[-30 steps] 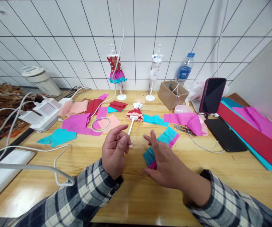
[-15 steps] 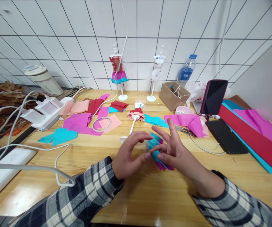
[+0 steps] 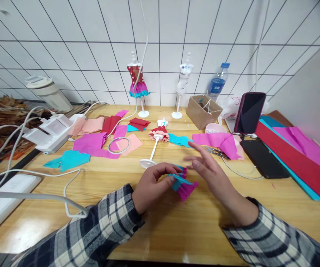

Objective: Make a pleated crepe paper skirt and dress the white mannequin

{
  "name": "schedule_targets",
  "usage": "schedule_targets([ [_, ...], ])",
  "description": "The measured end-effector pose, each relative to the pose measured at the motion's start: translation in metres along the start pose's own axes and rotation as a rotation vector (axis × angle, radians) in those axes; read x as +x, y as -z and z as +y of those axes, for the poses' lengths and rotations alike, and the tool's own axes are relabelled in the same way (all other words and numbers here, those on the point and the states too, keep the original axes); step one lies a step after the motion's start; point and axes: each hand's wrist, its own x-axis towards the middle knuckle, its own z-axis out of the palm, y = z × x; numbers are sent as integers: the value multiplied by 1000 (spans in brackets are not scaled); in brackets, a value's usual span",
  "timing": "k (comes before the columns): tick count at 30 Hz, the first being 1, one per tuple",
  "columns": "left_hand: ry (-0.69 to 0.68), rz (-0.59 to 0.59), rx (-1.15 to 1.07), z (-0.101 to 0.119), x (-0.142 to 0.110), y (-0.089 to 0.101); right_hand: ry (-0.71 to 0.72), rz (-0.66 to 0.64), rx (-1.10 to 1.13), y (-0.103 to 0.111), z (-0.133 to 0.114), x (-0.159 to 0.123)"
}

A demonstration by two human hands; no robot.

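My left hand [image 3: 156, 185] pinches a ruffled piece of blue and magenta crepe paper [image 3: 186, 189] between thumb and fingertips, just above the table. To its right, my right hand [image 3: 211, 174] is apart from the paper with its fingers stretched out, some blurred by motion. Beyond my hands a small white mannequin [image 3: 162, 124] in a red and peach skirt lies on its side, its round base towards me. At the wall stand a mannequin in a red, magenta and blue dress [image 3: 139, 79] and a mostly white mannequin [image 3: 183, 83].
Crepe paper scraps [image 3: 90, 142] and a white ring [image 3: 118, 145] lie on the left. Scissors [image 3: 217, 152], a phone [image 3: 265, 158], a cardboard box [image 3: 204, 111] and paper strips [image 3: 293, 159] are on the right. A white cable [image 3: 73, 204] loops near my left sleeve.
My right hand has let go of the crepe paper and drawn slightly away to the right. The paper now hangs from my left fingertips, turned to show more of its magenta edge.
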Motion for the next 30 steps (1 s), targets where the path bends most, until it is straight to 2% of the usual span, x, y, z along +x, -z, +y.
schedule_targets([
  [3,147,34,-109,0,3,1,377,212,-348,3,-7,-5],
  [5,186,62,-120,-1,4,1,499,210,-475,0,-13,-10],
  [7,200,83,-123,-2,5,0,535,140,-539,-6,-15,-14],
  [10,200,93,-110,-3,5,-1,468,89,-514,-14,-13,-16],
  [14,216,102,-111,-4,4,-2,280,99,-363,-18,-6,-15],
  [17,220,77,-100,-2,2,-3,203,104,-244,-21,1,-14],
  [20,207,53,-51,-1,2,-4,191,99,-208,-24,6,-15],
  [24,191,106,-6,-3,3,-4,233,132,-159,-26,5,-15],
  [27,165,119,3,-4,4,-3,190,99,-93,-25,4,-14],
  [30,163,102,15,-4,4,-3,162,81,-159,-22,5,-12],
])
